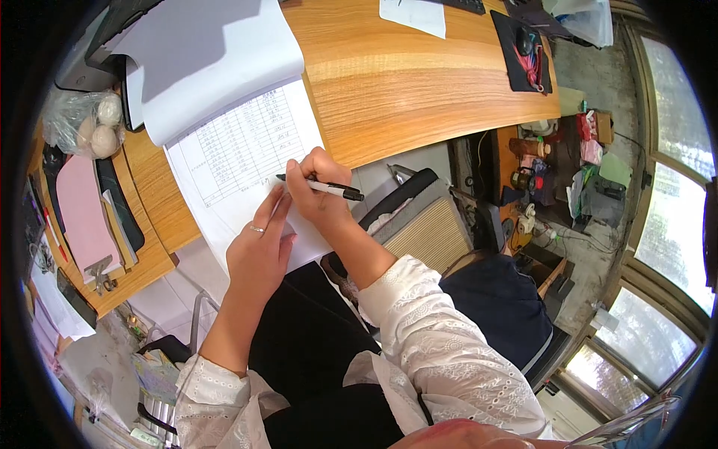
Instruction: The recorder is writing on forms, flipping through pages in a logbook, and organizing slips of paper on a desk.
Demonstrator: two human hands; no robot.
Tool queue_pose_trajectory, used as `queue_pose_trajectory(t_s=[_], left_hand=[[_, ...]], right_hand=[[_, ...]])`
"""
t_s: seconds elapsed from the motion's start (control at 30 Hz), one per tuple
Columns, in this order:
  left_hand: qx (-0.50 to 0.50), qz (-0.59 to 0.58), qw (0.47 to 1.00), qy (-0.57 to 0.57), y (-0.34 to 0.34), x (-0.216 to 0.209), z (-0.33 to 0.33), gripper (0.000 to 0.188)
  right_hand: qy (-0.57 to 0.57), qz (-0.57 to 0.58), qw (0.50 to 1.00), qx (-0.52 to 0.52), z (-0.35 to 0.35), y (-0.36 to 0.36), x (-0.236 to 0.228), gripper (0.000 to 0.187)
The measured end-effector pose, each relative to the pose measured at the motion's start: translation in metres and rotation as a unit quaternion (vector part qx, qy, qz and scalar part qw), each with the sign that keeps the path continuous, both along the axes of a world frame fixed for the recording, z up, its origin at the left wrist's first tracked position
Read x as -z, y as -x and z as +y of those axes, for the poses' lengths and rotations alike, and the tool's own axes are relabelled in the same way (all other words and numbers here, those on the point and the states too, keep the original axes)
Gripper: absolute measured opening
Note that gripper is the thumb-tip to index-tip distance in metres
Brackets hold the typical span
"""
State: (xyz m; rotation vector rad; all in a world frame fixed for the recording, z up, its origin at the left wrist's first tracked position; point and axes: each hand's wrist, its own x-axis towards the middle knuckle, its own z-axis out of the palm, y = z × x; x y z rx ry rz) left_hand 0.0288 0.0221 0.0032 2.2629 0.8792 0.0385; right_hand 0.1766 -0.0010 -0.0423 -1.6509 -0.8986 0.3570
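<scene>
A stack of white paper (196, 161) lies at the edge of the wooden desk, its top sheets folded back over the far side. On the exposed sheet is a printed table (243, 142) with handwritten entries. My right hand (320, 187) grips a white and black pen (329, 188), its tip at the sheet just below the table. Beside it my left hand (260, 243), with a ring on one finger, lies on the lower part of the sheet, fingers stretched out and holding nothing. The fingertips of both hands are close together near the pen tip.
The wooden desk (389, 82) bears a black mouse pad (523, 60) with a mouse at the far right. To the left are a plastic bag of round pale items (101, 131) and a clipboard with pink paper (84, 213). A chair with a beige slatted seat (426, 236) stands right.
</scene>
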Motion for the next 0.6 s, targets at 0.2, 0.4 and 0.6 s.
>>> queue_pose_trajectory(t_s=[0.2, 0.4, 0.6], left_hand=[[0.002, -0.015, 1.0, 0.003, 0.002, 0.003, -0.002, 0.07], [-0.01, -0.052, 0.998, -0.02, 0.008, 0.011, -0.002, 0.067], [-0.011, -0.032, 0.999, -0.031, 0.003, 0.013, -0.005, 0.06]], right_hand=[[-0.018, -0.012, 1.0, 0.003, -0.002, 0.0, 0.004, 0.032], [-0.006, -0.037, 0.999, -0.006, 0.001, 0.001, 0.004, 0.031], [0.02, -0.027, 0.999, 0.025, -0.006, -0.001, 0.006, 0.027]])
